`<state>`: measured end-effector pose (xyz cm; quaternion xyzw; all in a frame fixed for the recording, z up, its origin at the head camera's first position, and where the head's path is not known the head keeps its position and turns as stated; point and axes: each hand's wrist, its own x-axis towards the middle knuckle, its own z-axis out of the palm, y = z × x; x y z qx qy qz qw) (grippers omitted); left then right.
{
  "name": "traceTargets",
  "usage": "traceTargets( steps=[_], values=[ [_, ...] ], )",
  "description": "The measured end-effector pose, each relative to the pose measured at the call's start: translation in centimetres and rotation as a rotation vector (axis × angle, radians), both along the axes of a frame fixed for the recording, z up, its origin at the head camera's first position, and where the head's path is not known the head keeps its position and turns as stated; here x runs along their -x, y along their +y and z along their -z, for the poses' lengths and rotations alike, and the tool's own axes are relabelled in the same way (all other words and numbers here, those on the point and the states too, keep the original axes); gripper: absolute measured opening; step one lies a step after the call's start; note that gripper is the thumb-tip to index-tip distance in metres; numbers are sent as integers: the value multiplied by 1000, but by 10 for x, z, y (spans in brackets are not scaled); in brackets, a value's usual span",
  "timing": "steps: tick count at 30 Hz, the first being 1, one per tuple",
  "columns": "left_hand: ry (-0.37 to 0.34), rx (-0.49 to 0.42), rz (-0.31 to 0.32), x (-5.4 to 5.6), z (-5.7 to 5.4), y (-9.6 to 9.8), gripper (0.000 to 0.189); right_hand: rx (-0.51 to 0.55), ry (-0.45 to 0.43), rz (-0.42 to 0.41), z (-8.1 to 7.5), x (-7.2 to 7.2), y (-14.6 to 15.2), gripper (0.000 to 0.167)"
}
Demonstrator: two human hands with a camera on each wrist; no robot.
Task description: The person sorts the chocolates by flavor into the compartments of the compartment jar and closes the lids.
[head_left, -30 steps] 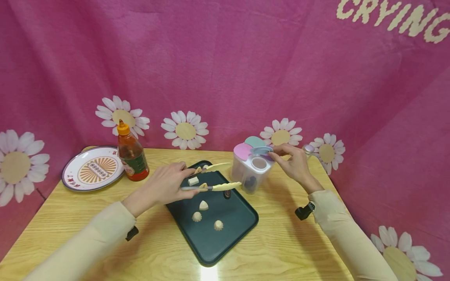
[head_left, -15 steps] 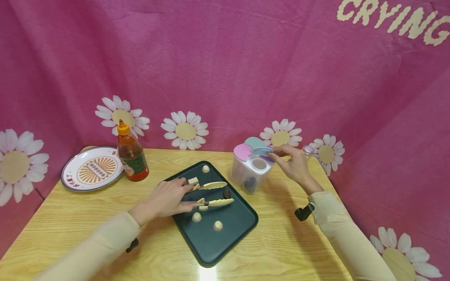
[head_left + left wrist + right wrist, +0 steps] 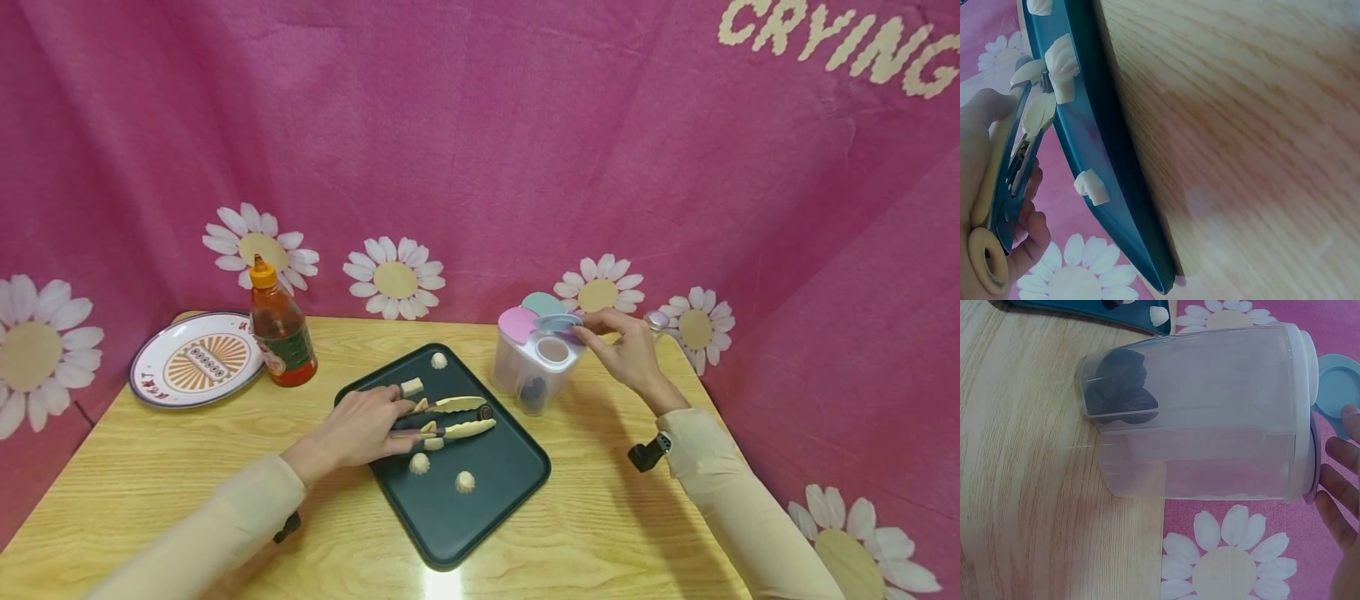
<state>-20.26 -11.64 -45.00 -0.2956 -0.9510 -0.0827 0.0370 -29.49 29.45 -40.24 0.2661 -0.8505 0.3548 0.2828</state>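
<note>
My left hand (image 3: pixel 352 429) grips metal tongs (image 3: pixel 1013 162) with cream scalloped tips, low over the dark green tray (image 3: pixel 480 521). Between the parted tips, near their ends, stands a small dark round chocolate (image 3: pixel 486 412) with a swirl on top. Several cream-coloured pieces (image 3: pixel 465 482) lie about the tray, one partly covered by the lower tong arm. Right of the tray is a clear compartment container (image 3: pixel 517 371); my right hand (image 3: pixel 630 350) pinches its raised blue flap lid (image 3: pixel 1339 384), exposing a round opening. Dark pieces (image 3: pixel 1122 387) lie at the bottom of one compartment.
At the back left, a red sauce bottle (image 3: pixel 283 333) with an orange cap stands beside a white oval plate (image 3: pixel 161 383). A small lidded jar (image 3: pixel 658 322) is behind my right hand. A pink flowered cloth (image 3: pixel 480 167) hangs behind the wooden table.
The tongs have come down and toward me over the tray, and their tips have drawn closer together around the dark chocolate. My right hand keeps the blue lid raised, unmoved.
</note>
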Motion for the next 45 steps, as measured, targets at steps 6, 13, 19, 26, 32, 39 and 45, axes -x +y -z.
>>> traceTargets(
  steps=[6, 13, 19, 26, 32, 39, 45],
  values=[
    [17, -21, 0, -2, 0, -1, 50, -16, -12, 1, 0, -1, 0, 13],
    [104, -43, 14, -2, -22, 6, 50, -14, -16, 9, -1, 1, 1, 14],
    [165, -89, 67, -2, -45, 16, 52, -15, -17, 9, -1, 0, 0, 14],
    [202, -142, 97, 3, -74, 30, 51, -12, 6, 7, -2, 1, 0, 14],
    [176, -151, 83, 13, -85, 42, 51, -15, 19, 9, -1, 2, 0, 14],
    [169, -168, 73, 28, -90, 53, 49, -19, 24, 7, -1, 1, 0, 14],
    [137, -158, 75, 33, -92, 58, 49, -17, 4, 15, -1, 0, 0, 14]
  ],
)
